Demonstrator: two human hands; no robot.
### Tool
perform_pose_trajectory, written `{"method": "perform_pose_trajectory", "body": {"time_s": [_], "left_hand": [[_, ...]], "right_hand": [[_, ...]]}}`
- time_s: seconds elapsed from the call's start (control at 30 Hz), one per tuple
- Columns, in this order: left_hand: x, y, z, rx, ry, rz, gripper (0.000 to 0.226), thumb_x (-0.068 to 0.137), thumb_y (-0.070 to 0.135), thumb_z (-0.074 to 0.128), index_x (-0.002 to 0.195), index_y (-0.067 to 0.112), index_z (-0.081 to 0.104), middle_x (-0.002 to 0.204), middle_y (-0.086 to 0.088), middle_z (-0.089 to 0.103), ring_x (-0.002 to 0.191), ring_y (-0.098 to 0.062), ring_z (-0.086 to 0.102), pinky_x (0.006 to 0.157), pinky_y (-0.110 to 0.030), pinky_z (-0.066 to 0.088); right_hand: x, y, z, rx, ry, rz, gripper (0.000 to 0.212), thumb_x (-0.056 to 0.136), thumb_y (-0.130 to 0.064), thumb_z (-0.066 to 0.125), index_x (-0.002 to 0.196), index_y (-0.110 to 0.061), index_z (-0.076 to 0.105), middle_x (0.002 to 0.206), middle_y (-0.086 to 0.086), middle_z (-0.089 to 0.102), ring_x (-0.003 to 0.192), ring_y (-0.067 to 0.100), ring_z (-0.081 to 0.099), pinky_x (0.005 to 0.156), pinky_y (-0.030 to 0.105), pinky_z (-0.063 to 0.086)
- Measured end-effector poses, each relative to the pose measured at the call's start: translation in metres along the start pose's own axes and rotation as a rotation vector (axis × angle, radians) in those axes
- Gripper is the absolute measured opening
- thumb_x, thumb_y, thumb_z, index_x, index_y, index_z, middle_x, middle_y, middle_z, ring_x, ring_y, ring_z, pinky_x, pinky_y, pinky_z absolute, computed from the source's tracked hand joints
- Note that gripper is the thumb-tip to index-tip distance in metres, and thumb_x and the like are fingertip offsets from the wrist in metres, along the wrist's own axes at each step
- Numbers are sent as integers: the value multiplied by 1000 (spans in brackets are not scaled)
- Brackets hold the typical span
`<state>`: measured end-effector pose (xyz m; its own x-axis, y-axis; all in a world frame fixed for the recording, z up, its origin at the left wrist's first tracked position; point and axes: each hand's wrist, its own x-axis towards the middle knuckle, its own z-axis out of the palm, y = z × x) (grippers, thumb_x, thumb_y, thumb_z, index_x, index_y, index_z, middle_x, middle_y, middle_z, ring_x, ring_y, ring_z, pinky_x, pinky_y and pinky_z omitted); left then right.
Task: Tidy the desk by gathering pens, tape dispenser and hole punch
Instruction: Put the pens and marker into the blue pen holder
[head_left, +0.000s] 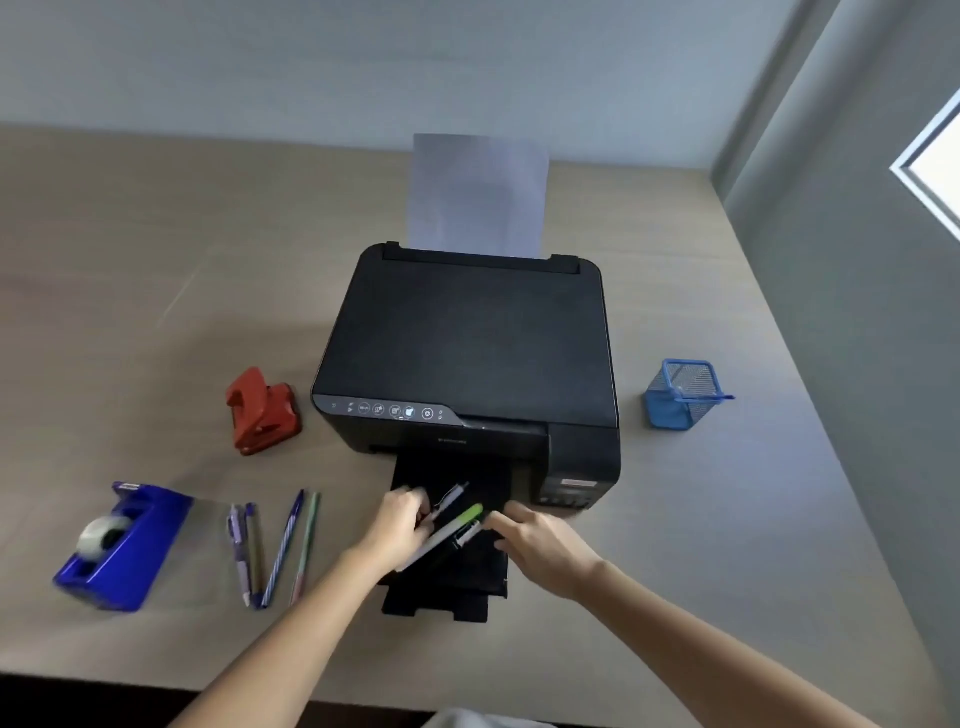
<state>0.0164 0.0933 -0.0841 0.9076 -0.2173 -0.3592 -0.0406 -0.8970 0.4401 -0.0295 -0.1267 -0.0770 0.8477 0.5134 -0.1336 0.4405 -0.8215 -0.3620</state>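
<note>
Both hands meet over the black printer's output tray (452, 597). My left hand (400, 525) is closed around a small bunch of pens (451, 525), one with a green cap. My right hand (540, 545) touches the bunch's right end with its fingertips. Several more pens (272, 553) lie side by side on the desk to the left. A blue tape dispenser (119, 545) sits at the far left. The red hole punch (262, 413) stands left of the printer. A blue mesh pen cup (680, 395) stands right of the printer.
The black printer (467, 348) fills the desk's middle, with a sheet of paper (480, 195) upright in its rear feeder. The beige desk (130, 270) meets a wall at the back and right. Its front edge runs along the bottom.
</note>
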Motion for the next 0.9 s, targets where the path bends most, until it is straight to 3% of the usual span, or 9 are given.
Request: {"method": "perform_pose_trajectory", "body": {"time_s": [0.13, 0.23, 0.3, 0.47, 0.67, 0.73, 0.8, 0.83, 0.9], "left_hand": [[0, -2, 1, 144, 40, 8, 21, 91, 8, 50, 109, -1, 54, 110, -19, 61, 98, -32, 63, 77, -36, 50], [-4, -8, 0, 85, 45, 18, 21, 98, 9, 41, 115, -2, 45, 85, -13, 61, 72, -27, 65, 53, -29, 41], [-10, -9, 0, 31, 18, 44, 19, 99, 11, 40, 113, -1, 44, 81, -10, 57, 57, -16, 53, 46, -21, 35], [-21, -11, 11, 78, -50, 113, 34, 92, 28, 57, 116, 5, 48, 114, -12, 56, 98, -27, 62, 77, -33, 50], [-27, 8, 10, 282, -41, 129, 30, 98, 24, 46, 123, 9, 49, 123, -8, 53, 108, -22, 56, 86, -30, 49], [-32, 24, 1, 274, -99, 158, 21, 100, 25, 39, 115, 14, 47, 117, -3, 55, 106, -20, 52, 81, -27, 44], [-40, 52, -15, 255, -210, 175, 12, 101, 31, 34, 100, 21, 40, 100, -1, 51, 85, -17, 50, 67, -24, 37], [-44, 69, -23, 240, -272, 200, 15, 101, 35, 32, 96, 21, 38, 96, -2, 49, 77, -17, 50, 62, -24, 35], [-43, 111, -38, 220, -358, 279, 29, 99, 39, 29, 100, 15, 45, 94, -5, 55, 79, -23, 58, 66, -25, 36]], "right_hand": [[19, -11, 5, -44, -49, 100, 30, 93, -20, 52, 122, -17, 43, 110, 13, 47, 69, 36, 58, 59, 44, 55], [22, -9, 11, -76, -73, 130, 28, 91, -22, 55, 117, -16, 45, 110, 13, 46, 68, 28, 50, 58, 40, 51], [19, -5, 13, -88, -82, 122, 26, 91, -22, 56, 115, -16, 46, 109, 12, 46, 74, 29, 53, 60, 41, 53], [0, 6, 10, -76, -37, 75, 22, 94, -24, 53, 113, -12, 55, 109, 12, 55, 92, 29, 58, 76, 41, 53], [-56, 48, -1, 12, 23, 134, 17, 96, -26, 46, 102, -13, 54, 99, 5, 59, 84, 23, 55, 71, 31, 46], [-83, 69, -9, 39, 48, 197, 15, 97, -27, 44, 103, -16, 53, 96, 4, 58, 79, 22, 54, 67, 29, 43], [-115, 93, -18, 75, 85, 278, 18, 97, -30, 43, 102, -16, 54, 92, 3, 58, 72, 21, 54, 62, 28, 43], [-132, 107, -22, 105, 120, 330, 24, 97, -34, 41, 102, -16, 55, 90, 4, 59, 68, 21, 54, 60, 26, 42], [-166, 139, -35, 166, 253, 443, 40, 96, -47, 33, 99, -15, 57, 84, 3, 59, 62, 19, 53, 57, 24, 39]]}}
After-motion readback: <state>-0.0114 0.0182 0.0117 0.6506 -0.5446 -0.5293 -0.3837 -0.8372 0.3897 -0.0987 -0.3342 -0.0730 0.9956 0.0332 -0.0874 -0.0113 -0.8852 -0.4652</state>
